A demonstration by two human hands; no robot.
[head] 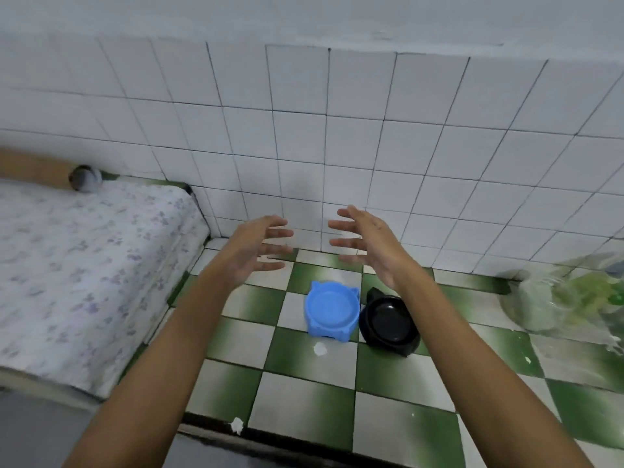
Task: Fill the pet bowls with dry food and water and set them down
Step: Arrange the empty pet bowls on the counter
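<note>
Bowls, blue (332, 310) and black (388, 324), sit touching on the checkered floor (304, 393) nr the wall, both look empty (hard to be sure). Left hand (256, 251) & right hand (366, 244) spread, holding nothing. Prob. first step: pick them up.

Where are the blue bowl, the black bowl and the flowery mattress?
blue bowl (332, 308): head view, middle of its inside.
black bowl (388, 318): head view, middle of its inside.
flowery mattress (84, 265): head view, top sheet.
</note>
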